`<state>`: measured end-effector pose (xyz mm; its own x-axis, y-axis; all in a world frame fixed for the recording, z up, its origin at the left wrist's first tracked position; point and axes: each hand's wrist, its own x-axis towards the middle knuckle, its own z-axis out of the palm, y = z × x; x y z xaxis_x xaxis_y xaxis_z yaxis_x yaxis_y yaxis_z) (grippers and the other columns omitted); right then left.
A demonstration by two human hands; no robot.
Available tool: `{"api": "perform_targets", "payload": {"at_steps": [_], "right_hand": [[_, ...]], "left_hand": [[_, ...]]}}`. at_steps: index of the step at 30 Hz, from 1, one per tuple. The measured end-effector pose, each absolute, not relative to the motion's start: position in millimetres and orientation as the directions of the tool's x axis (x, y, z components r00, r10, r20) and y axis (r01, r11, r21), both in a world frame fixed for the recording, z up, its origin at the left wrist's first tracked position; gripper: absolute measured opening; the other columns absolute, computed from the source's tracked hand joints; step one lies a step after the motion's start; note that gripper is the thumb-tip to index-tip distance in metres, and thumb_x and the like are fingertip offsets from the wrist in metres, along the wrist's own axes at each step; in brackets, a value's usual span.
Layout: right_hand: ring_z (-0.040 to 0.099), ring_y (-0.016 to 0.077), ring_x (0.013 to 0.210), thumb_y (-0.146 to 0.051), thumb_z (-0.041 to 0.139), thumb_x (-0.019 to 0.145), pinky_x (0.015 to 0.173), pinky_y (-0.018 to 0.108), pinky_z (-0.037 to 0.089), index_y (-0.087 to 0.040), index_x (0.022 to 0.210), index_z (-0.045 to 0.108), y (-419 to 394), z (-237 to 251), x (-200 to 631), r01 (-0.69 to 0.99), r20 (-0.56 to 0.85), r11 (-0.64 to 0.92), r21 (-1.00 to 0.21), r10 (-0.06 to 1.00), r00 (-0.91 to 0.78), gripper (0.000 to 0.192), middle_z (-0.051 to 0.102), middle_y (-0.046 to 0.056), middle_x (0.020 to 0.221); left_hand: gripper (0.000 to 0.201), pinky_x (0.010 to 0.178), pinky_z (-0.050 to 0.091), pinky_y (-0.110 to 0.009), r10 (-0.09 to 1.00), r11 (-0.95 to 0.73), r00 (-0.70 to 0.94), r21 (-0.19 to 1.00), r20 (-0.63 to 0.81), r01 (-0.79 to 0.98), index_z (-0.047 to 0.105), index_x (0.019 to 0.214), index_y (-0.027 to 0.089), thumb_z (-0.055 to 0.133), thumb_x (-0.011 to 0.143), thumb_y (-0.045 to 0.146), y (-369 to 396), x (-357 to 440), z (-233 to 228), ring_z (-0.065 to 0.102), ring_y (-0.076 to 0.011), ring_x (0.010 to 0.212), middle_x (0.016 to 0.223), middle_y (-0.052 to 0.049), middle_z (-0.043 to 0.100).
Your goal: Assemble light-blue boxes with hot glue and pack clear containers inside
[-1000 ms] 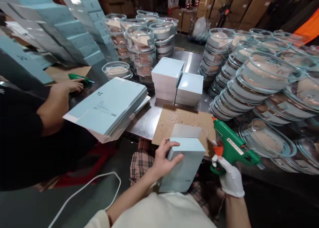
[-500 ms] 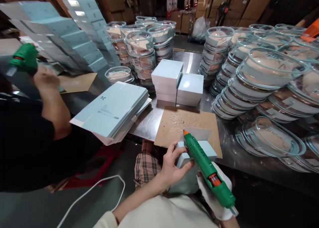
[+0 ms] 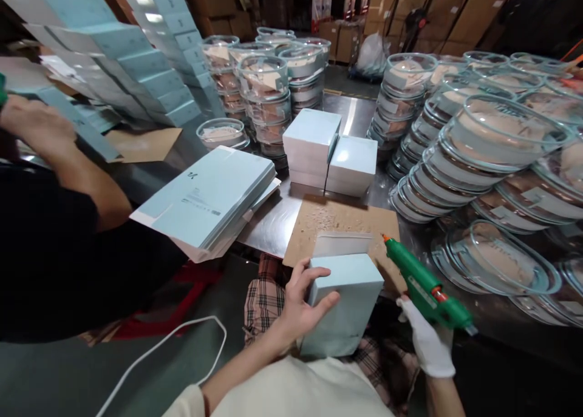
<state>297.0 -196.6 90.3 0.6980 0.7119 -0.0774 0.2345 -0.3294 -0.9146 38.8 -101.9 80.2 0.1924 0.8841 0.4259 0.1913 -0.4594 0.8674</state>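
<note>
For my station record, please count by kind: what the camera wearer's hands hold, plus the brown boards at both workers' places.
Glue gun, right hand: 1
Box, left hand: 1
Wearer's board and co-worker's board: 2
Total: 4

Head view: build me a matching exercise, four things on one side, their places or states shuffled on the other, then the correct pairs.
Things
1. Glue gun
2. Nearest light-blue box
3. Cardboard sheet in front of the person
4. Clear containers

Places or states
A. Flat on the metal table, strewn with small bits
B. Standing in stacked columns
C. In the gloved right hand
D. Held at a top corner by the bare left hand

Pairs: 1-C, 2-D, 3-A, 4-B
</note>
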Motion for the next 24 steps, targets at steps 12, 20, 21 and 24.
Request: {"api": "perform_targets", "payload": {"at_steps": [12, 20, 21, 24], "right_hand": [[0.072, 0.0318, 0.077, -0.065, 0.071, 0.075, 0.071, 0.040, 0.054, -0.025, 0.079, 0.078, -151.4, 140.2, 340.0, 0.383, -0.161, -0.655, -0.652, 0.613, 0.774, 0.041, 0.074, 0.011, 0.071], [0.076, 0.0296, 0.102, -0.069, 0.085, 0.070, 0.088, 0.040, 0.062, -0.021, 0.114, 0.076, -131.4, 133.3, 269.2, -0.121, -0.261, -0.236, -0.964, 0.927, 0.270, 0.066, 0.079, 0.011, 0.117], [0.075, 0.0308, 0.105, -0.078, 0.080, 0.070, 0.090, 0.041, 0.061, -0.021, 0.111, 0.077, -135.2, 129.0, 272.8, -0.092, -0.198, -0.180, -0.979, 0.949, 0.245, 0.070, 0.078, 0.013, 0.119], [0.070, 0.0343, 0.122, -0.092, 0.069, 0.069, 0.101, 0.045, 0.058, -0.023, 0.109, 0.078, -149.6, 126.2, 285.9, 0.102, 0.023, 0.021, -0.995, 1.000, 0.010, 0.081, 0.071, 0.016, 0.135]], "left_hand": [[0.042, 0.102, 0.051, -0.043, 0.892, -0.376, 0.278, 0.926, 0.358, 0.013, 0.070, 0.113, 0.023, 0.076, 0.090, 0.057, -95.7, 32.3, 79.0, 0.062, -0.0308, 0.122, 0.116, -0.011, 0.066], [0.051, 0.108, 0.051, -0.050, 0.879, -0.347, 0.298, 0.928, 0.373, -0.137, 0.060, 0.112, 0.024, 0.074, 0.088, 0.067, -95.1, 46.1, 69.9, 0.060, -0.0354, 0.135, 0.138, -0.018, 0.057], [0.058, 0.107, 0.053, -0.049, 0.901, -0.315, 0.257, 0.935, 0.348, -0.162, 0.054, 0.120, 0.026, 0.073, 0.087, 0.070, -94.5, 47.7, 67.3, 0.063, -0.0340, 0.132, 0.135, -0.017, 0.058], [0.080, 0.101, 0.057, -0.047, 0.934, -0.257, 0.181, 0.932, 0.308, -0.257, 0.030, 0.136, 0.033, 0.073, 0.083, 0.075, -90.9, 49.0, 61.8, 0.070, -0.0279, 0.118, 0.122, -0.010, 0.060]]}}
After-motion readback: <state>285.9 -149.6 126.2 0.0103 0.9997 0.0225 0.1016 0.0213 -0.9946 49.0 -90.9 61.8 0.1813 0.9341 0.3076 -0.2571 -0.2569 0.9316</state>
